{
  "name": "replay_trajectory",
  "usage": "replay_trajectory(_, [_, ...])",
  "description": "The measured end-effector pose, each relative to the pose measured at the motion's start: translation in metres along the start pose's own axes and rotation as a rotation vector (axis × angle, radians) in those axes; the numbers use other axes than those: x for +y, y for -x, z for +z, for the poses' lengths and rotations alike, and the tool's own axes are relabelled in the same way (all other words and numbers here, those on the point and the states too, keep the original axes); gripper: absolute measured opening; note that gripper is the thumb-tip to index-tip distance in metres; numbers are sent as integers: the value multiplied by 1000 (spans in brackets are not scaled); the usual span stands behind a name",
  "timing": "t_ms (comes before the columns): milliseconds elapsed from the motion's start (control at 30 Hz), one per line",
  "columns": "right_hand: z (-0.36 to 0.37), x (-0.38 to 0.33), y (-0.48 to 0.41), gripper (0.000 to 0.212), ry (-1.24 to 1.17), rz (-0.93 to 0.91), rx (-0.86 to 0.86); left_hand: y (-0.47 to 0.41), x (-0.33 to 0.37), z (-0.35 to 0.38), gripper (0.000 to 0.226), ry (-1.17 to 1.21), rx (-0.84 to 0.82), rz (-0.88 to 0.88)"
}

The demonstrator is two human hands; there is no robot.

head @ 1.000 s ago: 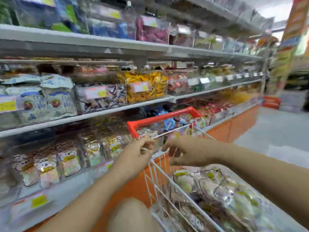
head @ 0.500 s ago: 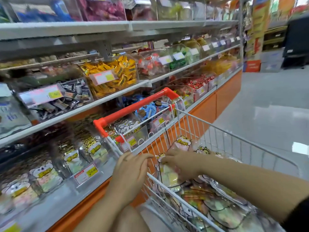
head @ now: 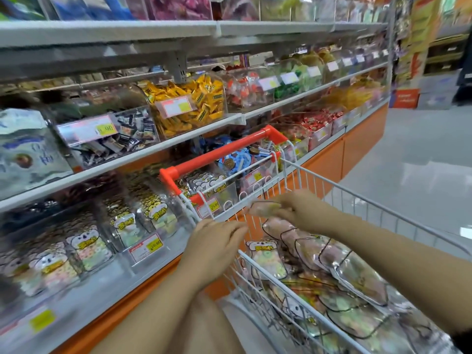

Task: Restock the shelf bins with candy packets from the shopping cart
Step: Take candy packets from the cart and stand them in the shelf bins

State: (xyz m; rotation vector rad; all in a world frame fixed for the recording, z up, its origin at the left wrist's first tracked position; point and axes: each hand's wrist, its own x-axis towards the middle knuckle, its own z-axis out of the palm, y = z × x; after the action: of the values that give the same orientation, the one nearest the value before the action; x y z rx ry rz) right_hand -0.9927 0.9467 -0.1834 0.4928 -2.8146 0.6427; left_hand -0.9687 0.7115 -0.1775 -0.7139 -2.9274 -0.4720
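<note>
A candy packet sits mid-frame, pinched in the right hand's curled fingers above the shopping cart. More packets fill the cart, lower right. The left hand hovers beside its corner, fingers loose and holding nothing. The shelf bins at left hold similar packets.

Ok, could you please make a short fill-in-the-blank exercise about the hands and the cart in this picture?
1. The right hand pinches a packet above the ____.
2. Its wires are ____ in colour.
3. The left hand holds ____.

Missing words: cart; white; nothing.
</note>
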Motion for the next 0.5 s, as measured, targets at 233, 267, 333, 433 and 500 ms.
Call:
replay_trajectory(233, [-35, -33, 48, 43, -110, -410, 250, 4, 65, -19, 62, 1304, -187, -164])
replay_trajectory(267, [-37, -30, 54, 46, -81, -414, 241, 6, 72, -17, 62, 1420, -240, -187])
replay_trajectory(333, [-42, -22, 69, 50, -39, -407, 168, 7, 82, -11, 49, 1481, -300, -239])
replay_trajectory(433, [-59, -3, 87, 65, -45, -258, -5, -2, 83, 4, 24, 1369, -154, -315])
replay_trajectory(500, [-70, 21, 95, 76, 25, -55, -124, -11, 75, 11, 28, 1169, -46, -321])
